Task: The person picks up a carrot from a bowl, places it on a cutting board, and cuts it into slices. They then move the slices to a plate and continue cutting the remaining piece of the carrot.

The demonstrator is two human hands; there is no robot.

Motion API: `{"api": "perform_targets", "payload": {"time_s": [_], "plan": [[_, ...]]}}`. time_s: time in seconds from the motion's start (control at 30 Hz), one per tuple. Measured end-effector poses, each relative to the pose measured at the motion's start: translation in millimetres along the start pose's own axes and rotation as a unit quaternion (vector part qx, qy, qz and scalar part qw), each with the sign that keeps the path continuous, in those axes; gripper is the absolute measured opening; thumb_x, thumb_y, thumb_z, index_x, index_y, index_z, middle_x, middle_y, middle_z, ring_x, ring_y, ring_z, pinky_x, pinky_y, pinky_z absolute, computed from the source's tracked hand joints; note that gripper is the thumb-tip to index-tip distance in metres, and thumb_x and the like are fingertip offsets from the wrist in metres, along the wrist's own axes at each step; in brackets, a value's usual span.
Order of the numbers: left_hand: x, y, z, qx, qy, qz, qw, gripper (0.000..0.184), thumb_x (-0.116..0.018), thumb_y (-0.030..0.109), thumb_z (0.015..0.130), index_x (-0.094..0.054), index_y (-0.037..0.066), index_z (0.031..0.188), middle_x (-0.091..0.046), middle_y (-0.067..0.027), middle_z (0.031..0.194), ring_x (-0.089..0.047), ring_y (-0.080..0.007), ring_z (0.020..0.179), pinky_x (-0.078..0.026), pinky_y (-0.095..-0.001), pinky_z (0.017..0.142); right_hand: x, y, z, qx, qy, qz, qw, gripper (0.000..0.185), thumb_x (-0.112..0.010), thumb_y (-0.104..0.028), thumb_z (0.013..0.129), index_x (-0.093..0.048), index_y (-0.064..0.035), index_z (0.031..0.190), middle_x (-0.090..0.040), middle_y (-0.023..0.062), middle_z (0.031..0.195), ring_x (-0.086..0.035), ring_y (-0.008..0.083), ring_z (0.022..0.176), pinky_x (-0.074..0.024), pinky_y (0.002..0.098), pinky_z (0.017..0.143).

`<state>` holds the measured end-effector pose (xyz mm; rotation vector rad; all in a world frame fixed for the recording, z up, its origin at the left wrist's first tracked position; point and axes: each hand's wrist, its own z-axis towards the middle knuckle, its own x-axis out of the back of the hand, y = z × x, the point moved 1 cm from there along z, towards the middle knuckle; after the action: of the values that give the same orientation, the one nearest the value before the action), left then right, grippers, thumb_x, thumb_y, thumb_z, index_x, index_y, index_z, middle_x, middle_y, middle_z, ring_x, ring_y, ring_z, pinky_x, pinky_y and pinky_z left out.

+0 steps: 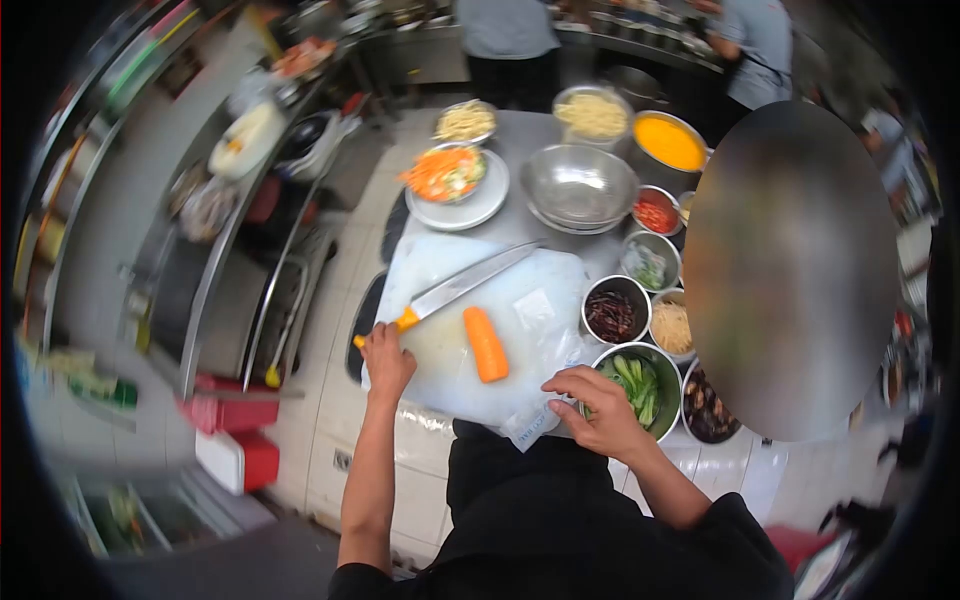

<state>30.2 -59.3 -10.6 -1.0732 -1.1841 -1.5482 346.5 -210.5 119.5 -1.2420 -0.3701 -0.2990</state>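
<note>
A chef's knife (pixel 465 282) with a yellow handle lies across the white cutting board (pixel 430 385), its blade pointing away to the right. My left hand (pixel 388 362) is at the board's left edge, fingers closed around the handle. A peeled carrot (pixel 486 345) rests on the board, between my two hands. Near the board's front right corner is my right hand (pixel 603 412), thumb and forefinger apart, over a clear plastic bag (pixel 535 425) with blue print. Whether its fingertips touch the bag is hard to see.
Beside my right hand stands a bowl of cut green vegetables (pixel 636 388). A pot of dried chillies (pixel 615 308) and metal bowls (pixel 580 185) are beyond it. Shredded vegetables (pixel 445 173) sit above a plate (pixel 475 212). Steel shelving (pixel 225 250) is at left; a blurred patch covers the right.
</note>
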Motion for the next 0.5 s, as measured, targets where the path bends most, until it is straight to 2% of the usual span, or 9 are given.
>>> {"api": "perform_targets", "payload": {"time_s": [0.1, 0.17, 0.2, 0.23, 0.3, 0.4, 0.43, 0.47, 0.5], "plan": [[-13, -20, 32, -0.084, -0.047, -0.033, 0.995, 0.043, -0.061, 0.003, 0.063, -0.059, -0.001, 0.106, -0.058, -0.0211, 0.099, -0.055, -0.0406, 0.097, -0.044, -0.0505, 0.086, -31, -16, 4, -0.046, 0.058, -0.041, 0.996, 0.02, -0.069, 0.0, 0.08, -0.068, -0.0033, 0.1, -0.066, 0.0118, 0.097, -0.065, 0.028, 0.09, -0.0527, 0.0346, 0.078], [-43, -41, 48, -0.154, -0.016, -0.033, 0.987, 0.03, -0.064, 0.006, 0.063, -0.059, 0.001, 0.093, -0.058, -0.0204, 0.093, -0.056, -0.0394, 0.092, -0.045, -0.0494, 0.08, -55, -21, 2, -0.066, 0.104, -0.057, 0.991, 0.018, -0.068, -0.002, 0.082, -0.067, -0.0036, 0.1, -0.066, 0.0112, 0.1, -0.065, 0.0288, 0.092, -0.0525, 0.0358, 0.081], [-44, -44, 61, -0.139, -0.121, 0.0, 0.983, 0.029, -0.066, 0.009, 0.065, -0.059, 0.001, 0.092, -0.059, -0.0198, 0.096, -0.058, -0.0389, 0.091, -0.047, -0.0498, 0.079, -70, -22, -1, -0.088, 0.13, -0.045, 0.987, 0.019, -0.068, -0.003, 0.083, -0.066, -0.0036, 0.102, -0.066, 0.012, 0.101, -0.064, 0.0299, 0.094, -0.052, 0.0362, 0.083], [-42, -41, 64, -0.148, -0.107, -0.025, 0.983, 0.029, -0.067, 0.011, 0.066, -0.058, 0.002, 0.091, -0.061, -0.0186, 0.095, -0.06, -0.0396, 0.092, -0.05, -0.0498, 0.08, -86, -18, -4, -0.088, 0.154, -0.034, 0.984, 0.019, -0.066, -0.004, 0.084, -0.066, -0.0038, 0.103, -0.066, 0.0121, 0.101, -0.064, 0.0305, 0.096, -0.0517, 0.0366, 0.083], [-18, -20, 73, -0.096, -0.19, -0.03, 0.977, 0.03, -0.066, 0.013, 0.065, -0.058, 0.0, 0.091, -0.064, -0.0213, 0.094, -0.062, -0.0426, 0.092, -0.051, -0.0503, 0.08, -112, -25, -4, -0.103, 0.185, -0.07, 0.975, 0.017, -0.065, -0.006, 0.086, -0.064, -0.0037, 0.102, -0.064, 0.0124, 0.102, -0.063, 0.0313, 0.096, -0.0513, 0.0384, 0.083], [-24, -24, 83, -0.096, -0.19, -0.027, 0.977, 0.031, -0.064, 0.014, 0.064, -0.059, -0.005, 0.088, -0.065, -0.0291, 0.092, -0.061, -0.048, 0.092, -0.05, -0.051, 0.079, -133, -45, -5, -0.134, 0.195, -0.05, 0.97, 0.015, -0.064, -0.01, 0.088, -0.062, -0.0041, 0.101, -0.061, 0.0105, 0.102, -0.061, 0.0319, 0.095, -0.0505, 0.0387, 0.081], [-34, -32, 88, -0.14, -0.158, -0.031, 0.977, 0.031, -0.068, 0.019, 0.07, -0.063, -0.007, 0.086, -0.067, -0.0257, 0.083, -0.066, -0.042, 0.081, -0.052, -0.0482, 0.072, -138, -49, -7, -0.142, 0.196, -0.034, 0.97, 0.015, -0.064, -0.011, 0.088, -0.061, -0.0045, 0.101, -0.061, 0.0101, 0.102, -0.061, 0.0317, 0.095, -0.0503, 0.0383, 0.08], [-66, -56, 108, -0.114, -0.169, -0.08, 0.976, 0.039, -0.069, 0.025, 0.067, -0.065, -0.009, 0.085, -0.067, -0.0299, 0.085, -0.064, -0.047, 0.083, -0.051, -0.0506, 0.074, -142, -50, -11, -0.149, 0.221, -0.045, 0.963, 0.015, -0.064, -0.011, 0.088, -0.061, -0.0045, 0.101, -0.061, 0.0101, 0.102, -0.061, 0.0317, 0.095, -0.0503, 0.0383, 0.08], [-84, -76, 117, -0.139, -0.171, -0.082, 0.972, 0.039, -0.069, 0.025, 0.067, -0.065, -0.009, 0.085, -0.067, -0.0299, 0.085, -0.064, -0.047, 0.083, -0.051, -0.0506, 0.074, -147, -51, -14, -0.163, 0.221, -0.05, 0.96, 0.015, -0.063, -0.012, 0.088, -0.061, -0.0052, 0.101, -0.06, 0.0098, 0.101, -0.06, 0.031, 0.095, -0.0498, 0.0386, 0.08]]}}
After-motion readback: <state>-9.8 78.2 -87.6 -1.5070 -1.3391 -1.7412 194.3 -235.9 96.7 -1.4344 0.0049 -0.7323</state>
